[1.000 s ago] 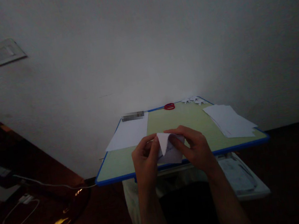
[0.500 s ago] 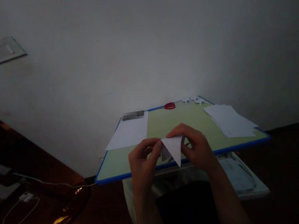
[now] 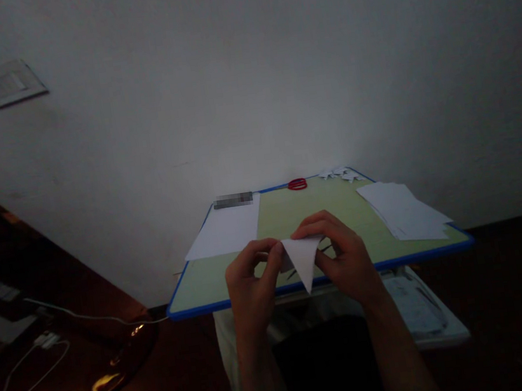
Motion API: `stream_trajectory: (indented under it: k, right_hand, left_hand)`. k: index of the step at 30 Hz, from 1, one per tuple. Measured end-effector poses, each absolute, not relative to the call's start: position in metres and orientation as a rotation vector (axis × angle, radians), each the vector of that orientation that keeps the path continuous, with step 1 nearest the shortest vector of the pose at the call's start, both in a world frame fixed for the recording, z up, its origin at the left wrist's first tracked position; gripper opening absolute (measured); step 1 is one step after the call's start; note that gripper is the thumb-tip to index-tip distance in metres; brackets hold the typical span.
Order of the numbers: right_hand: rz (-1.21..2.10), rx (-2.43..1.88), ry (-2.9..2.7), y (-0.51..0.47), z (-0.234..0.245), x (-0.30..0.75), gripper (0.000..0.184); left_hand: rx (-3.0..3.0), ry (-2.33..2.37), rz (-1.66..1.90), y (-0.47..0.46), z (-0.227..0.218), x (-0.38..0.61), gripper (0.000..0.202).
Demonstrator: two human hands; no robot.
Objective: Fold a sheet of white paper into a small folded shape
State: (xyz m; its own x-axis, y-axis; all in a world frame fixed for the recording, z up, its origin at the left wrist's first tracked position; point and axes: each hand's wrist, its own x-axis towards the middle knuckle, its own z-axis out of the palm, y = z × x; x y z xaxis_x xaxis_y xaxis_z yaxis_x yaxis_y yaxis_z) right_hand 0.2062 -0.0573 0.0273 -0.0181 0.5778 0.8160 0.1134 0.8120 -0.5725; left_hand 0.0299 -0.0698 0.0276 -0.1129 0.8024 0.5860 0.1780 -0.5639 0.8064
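Between my hands is a folded piece of white paper (image 3: 303, 260), a triangular flap of it pointing down toward me. My left hand (image 3: 254, 280) pinches its left corner between thumb and fingers. On the other side my right hand (image 3: 344, 258) grips the top edge and right part, with the thumb behind the flap. The paper is held above the near edge of a green table (image 3: 306, 212) with a blue rim. A thin dark object shows partly behind the paper and hands; its kind is hidden.
Red-handled scissors (image 3: 297, 184) lie at the table's back edge, beside several white paper stars (image 3: 340, 174). White sheets (image 3: 400, 209) are stacked at the right. Another white sheet (image 3: 227, 229) lies at the left, a blurred-out object (image 3: 233, 200) at its top. A wall (image 3: 248, 94) rises behind.
The flap's tip has shifted slightly left, and my right hand's fingers have moved a little along the top edge. Both hands keep their hold on the paper.
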Motion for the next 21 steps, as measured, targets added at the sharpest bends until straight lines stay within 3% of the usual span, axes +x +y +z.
stream_trajectory:
  k: [6, 10, 15, 21]
  right_hand:
    - [0.405, -0.615, -1.478, -0.057, 0.027, 0.205, 0.022]
    - [0.602, -0.530, -1.594, -0.061, 0.025, 0.217, 0.020]
    - [0.808, -0.478, -1.583, -0.064, 0.029, 0.225, 0.040]
    - [0.834, -0.470, -1.571, -0.067, 0.033, 0.227, 0.011]
  left_hand:
    - [1.678, 1.026, 1.641, -0.066, 0.029, 0.036, 0.013]
    - [1.609, 1.033, 1.690, -0.066, 0.030, 0.038, 0.011]
    - [1.596, 0.944, 1.650, -0.068, 0.033, 0.035, 0.014]
    - [1.597, 0.858, 1.597, -0.068, 0.033, 0.032, 0.013]
